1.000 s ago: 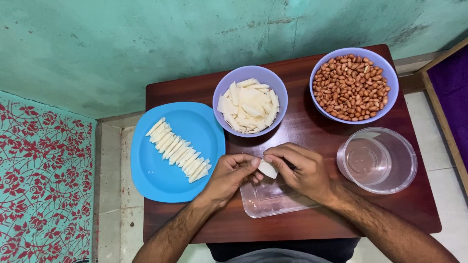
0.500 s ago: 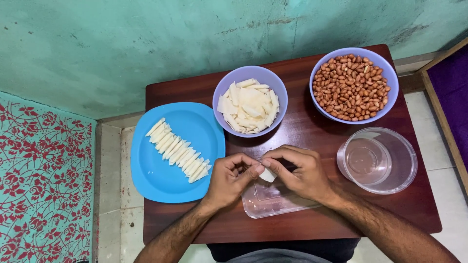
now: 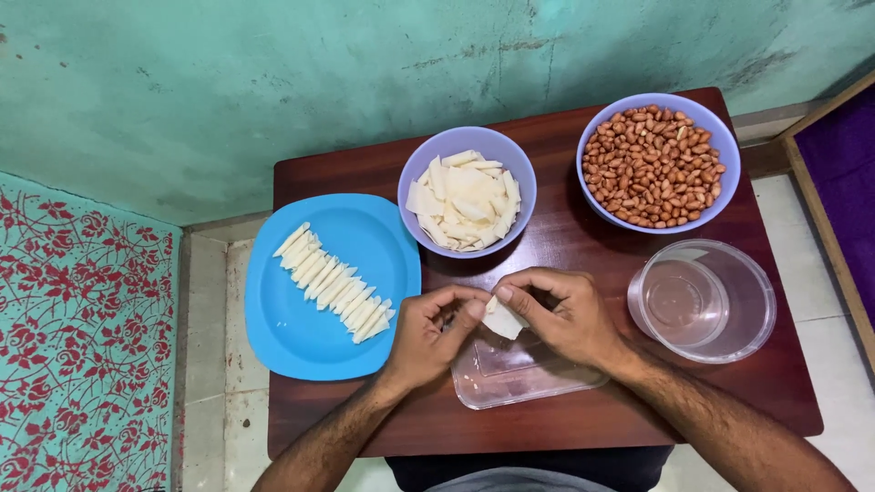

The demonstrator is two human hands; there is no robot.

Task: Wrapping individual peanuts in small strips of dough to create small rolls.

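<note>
Dark red-brown wooden bench (image 3: 565,246) stands against a worn green wall. Over a clear rectangular plastic tray (image 3: 524,378) near the bench's front edge, both hands pinch one small white wedge-shaped piece (image 3: 502,319): the left hand (image 3: 428,337) closes on its left end, the right hand (image 3: 561,314) on its right. The piece's long axis tilts slightly, running between the fingertips; it looks pale, flat-sided and firm.
</note>
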